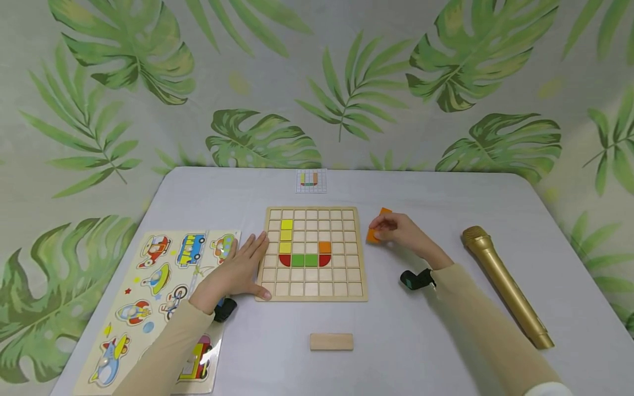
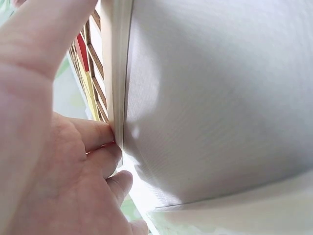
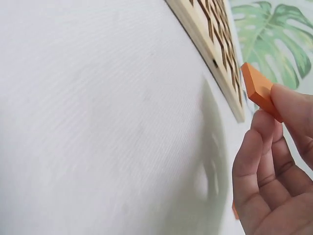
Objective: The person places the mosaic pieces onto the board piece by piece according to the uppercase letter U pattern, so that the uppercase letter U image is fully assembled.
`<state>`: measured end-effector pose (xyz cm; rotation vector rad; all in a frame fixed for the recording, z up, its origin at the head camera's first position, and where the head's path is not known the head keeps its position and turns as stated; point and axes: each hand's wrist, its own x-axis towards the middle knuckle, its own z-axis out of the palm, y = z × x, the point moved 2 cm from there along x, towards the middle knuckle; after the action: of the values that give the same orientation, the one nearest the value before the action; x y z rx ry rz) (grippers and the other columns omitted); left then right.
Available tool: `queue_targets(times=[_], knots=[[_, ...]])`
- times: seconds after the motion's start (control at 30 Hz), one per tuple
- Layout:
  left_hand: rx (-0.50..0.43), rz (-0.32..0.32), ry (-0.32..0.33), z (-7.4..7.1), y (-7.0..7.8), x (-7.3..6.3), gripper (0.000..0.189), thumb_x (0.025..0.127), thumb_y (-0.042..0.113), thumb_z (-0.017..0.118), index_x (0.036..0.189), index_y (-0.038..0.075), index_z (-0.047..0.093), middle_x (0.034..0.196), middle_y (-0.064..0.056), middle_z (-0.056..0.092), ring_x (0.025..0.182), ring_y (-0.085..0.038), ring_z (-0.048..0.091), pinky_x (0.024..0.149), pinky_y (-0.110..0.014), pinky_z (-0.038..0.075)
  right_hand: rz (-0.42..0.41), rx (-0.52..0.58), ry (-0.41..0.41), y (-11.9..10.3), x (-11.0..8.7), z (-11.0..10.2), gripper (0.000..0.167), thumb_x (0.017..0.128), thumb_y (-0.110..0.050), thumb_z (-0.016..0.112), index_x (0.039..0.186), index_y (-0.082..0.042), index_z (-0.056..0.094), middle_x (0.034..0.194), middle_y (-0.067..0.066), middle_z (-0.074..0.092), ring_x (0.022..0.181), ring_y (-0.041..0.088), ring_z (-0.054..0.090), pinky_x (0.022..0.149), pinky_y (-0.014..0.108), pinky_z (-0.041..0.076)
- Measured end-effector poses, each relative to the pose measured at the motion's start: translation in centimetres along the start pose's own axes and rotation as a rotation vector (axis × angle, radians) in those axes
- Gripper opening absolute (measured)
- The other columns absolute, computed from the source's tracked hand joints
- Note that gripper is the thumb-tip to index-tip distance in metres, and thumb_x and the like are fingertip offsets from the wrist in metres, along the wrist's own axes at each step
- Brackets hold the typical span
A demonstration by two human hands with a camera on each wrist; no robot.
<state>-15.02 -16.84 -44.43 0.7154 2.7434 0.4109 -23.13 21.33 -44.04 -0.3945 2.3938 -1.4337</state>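
The wooden grid board (image 1: 317, 298) lies mid-table. Set in its cells are a column of yellow tiles (image 1: 286, 235), a row of green tiles (image 1: 304, 260), rounded red tiles (image 1: 324, 260) at the row's two ends and one orange tile (image 1: 324, 247) above the right red one. My left hand (image 1: 239, 270) rests along the board's left edge, fingers extended, thumb at the near corner. To the right of the board, my right hand (image 1: 406, 234) pinches a square orange tile (image 3: 257, 89) between thumb and fingertips. Another orange tile (image 1: 386, 210) shows just behind that hand.
A pattern card (image 1: 311, 181) with a similar coloured shape lies behind the board. On the left is a vehicle picture puzzle (image 1: 148, 297), partly under my left arm. A plain wooden block (image 1: 331, 341) lies in front, and a gold microphone (image 1: 507, 286) at right.
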Motion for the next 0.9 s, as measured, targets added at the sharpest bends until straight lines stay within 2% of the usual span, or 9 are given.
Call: queue_targets(times=[0.3, 0.53, 0.7, 0.9], knots=[[-0.010, -0.001, -0.003, -0.1, 0.0, 0.0, 0.125, 0.062, 0.055, 0.081, 0.150, -0.006, 0.016, 0.158, -0.020, 0.007, 0.142, -0.042, 0.004, 0.109, -0.063, 0.000, -0.041, 0.009, -0.017, -1.9, 2.0, 2.0, 0.016, 0.086, -0.002, 0.066, 0.102, 0.003, 0.067, 0.091, 0.012, 0.062, 0.077, 0.020, 0.056, 0.069, 0.026, 0.046], [-0.002, 0.001, 0.000, -0.1, 0.0, 0.1, 0.126, 0.062, 0.056, 0.081, 0.150, -0.006, 0.016, 0.158, -0.020, 0.007, 0.142, -0.042, 0.004, 0.109, -0.063, 0.000, -0.050, -0.003, -0.033, -3.3, 3.6, 4.3, 0.015, 0.086, 0.001, 0.066, 0.100, 0.004, 0.066, 0.091, 0.012, 0.064, 0.080, 0.022, 0.055, 0.071, 0.028, 0.046], [-0.001, 0.001, -0.002, 0.0, 0.0, 0.0, 0.125, 0.062, 0.056, 0.081, 0.150, -0.006, 0.016, 0.158, -0.020, 0.007, 0.142, -0.042, 0.004, 0.108, -0.063, 0.000, -0.066, -0.053, -0.050, -4.4, 4.8, 5.8, 0.014, 0.084, 0.006, 0.064, 0.098, 0.002, 0.067, 0.092, 0.012, 0.064, 0.079, 0.022, 0.055, 0.074, 0.029, 0.046], [0.000, -0.004, -0.004, -0.1, 0.1, 0.0, 0.125, 0.062, 0.055, 0.081, 0.150, -0.006, 0.016, 0.157, -0.020, 0.007, 0.142, -0.042, 0.005, 0.108, -0.064, 0.000, -0.098, -0.111, -0.072, -5.0, 6.1, 7.4, 0.013, 0.083, 0.007, 0.065, 0.094, -0.001, 0.068, 0.087, 0.007, 0.063, 0.073, 0.019, 0.054, 0.070, 0.027, 0.046]])
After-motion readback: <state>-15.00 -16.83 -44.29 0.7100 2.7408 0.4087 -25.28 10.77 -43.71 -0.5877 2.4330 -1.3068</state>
